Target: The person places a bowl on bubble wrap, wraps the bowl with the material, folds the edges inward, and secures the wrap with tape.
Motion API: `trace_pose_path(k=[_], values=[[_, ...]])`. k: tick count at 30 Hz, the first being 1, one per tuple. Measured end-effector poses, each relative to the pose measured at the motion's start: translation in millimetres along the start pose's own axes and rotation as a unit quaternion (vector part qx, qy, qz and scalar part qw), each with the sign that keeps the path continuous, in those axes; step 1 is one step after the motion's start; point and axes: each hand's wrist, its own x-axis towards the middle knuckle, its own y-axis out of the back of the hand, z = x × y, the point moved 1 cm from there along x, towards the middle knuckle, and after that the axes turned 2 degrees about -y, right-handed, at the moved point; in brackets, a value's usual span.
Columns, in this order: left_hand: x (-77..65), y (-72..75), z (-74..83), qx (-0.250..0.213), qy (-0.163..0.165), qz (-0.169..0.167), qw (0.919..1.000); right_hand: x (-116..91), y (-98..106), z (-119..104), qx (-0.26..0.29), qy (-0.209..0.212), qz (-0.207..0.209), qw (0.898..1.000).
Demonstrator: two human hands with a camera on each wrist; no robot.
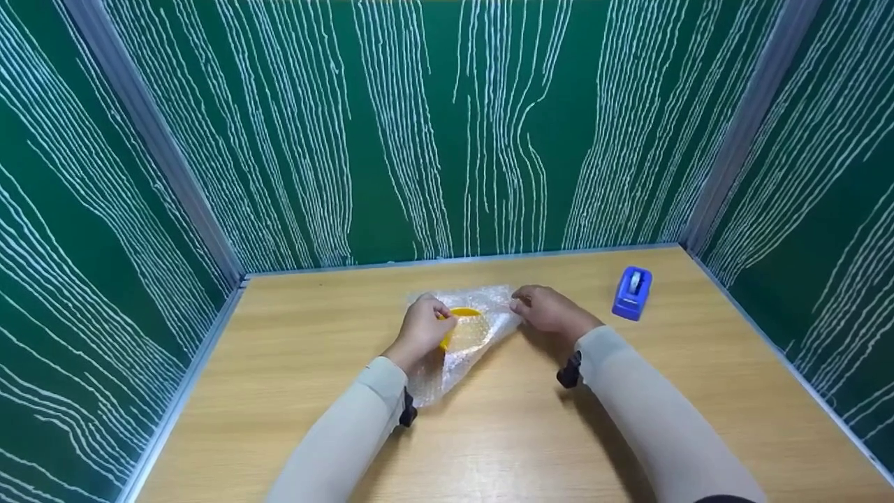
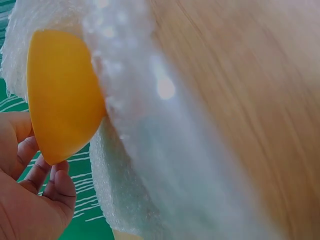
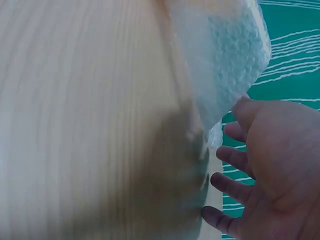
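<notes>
Your two sleeves lie nearest the head camera, the left sleeve [image 1: 332, 436] and the right sleeve [image 1: 656, 412] slanting in over the desk [image 1: 279, 342], each with a dark wrist strap at the cuff. Between your hands sits the yellow bowl [image 2: 62, 95], partly covered by a sheet of bubble wrap [image 1: 455, 368]. In the head view one stretch of its rim shows past the sheet's edge, while the film lies over the side toward your right.

Your left hand [image 1: 422, 328] grasps the bowl at its rim, thumb and fingers curled about the edge. Your right hand [image 1: 552, 311] appears to pinch a far-right corner of the wrap between thumb and forefinger; the other fingers are spread and hold nothing.

The step in hand looks like folding the wrap around the bowl, with only part of the cover made. The next move seems to call for you to steady the bowl with the left fingers and lay the right-hand flap snugly across, without dragging the bowl along. The blue tape dispenser [image 1: 632, 293] stands beyond your right hand, well apart from the wrap and untouched, so any taping looks not yet begun.
</notes>
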Motion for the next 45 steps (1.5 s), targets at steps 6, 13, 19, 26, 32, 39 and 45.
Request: trace_pose_path(k=[6, 13, 19, 26, 32, 39, 45], values=[[1.6, 1.5, -2.5, 0.002, -0.008, -0.001, 1.0000, 3.6, -0.1, 6.7, 0.002, 0.000, -0.009, 1.000], [2.5, 1.4, -2.7, 0.020, -0.036, 0.004, 0.9991, 8.9, -3.9, 6.3, -0.019, 0.048, 0.014, 0.999], [2.7, 0.7, -2.9, 0.033, -0.027, 0.002, 0.9991, 10.4, -4.8, 4.1, -0.041, 0.058, 0.002, 0.997], [2.4, 0.4, -2.6, 0.030, -0.013, 0.003, 0.9995, 8.9, -4.1, -0.6, -0.050, 0.049, -0.023, 0.997], [2.0, 1.0, -3.2, 0.020, 0.006, 0.000, 0.9998, 10.1, -4.7, -2.7, -0.074, 0.046, -0.031, 0.996], [3.4, 1.2, -4.5, 0.024, -0.014, 0.004, 0.9996, 10.9, -7.9, -1.7, -0.097, 0.042, -0.024, 0.994], [0.5, 1.6, -4.3, 0.025, -0.019, 0.008, 0.9995, 11.5, -9.2, -4.6, -0.114, 0.054, -0.007, 0.992]])
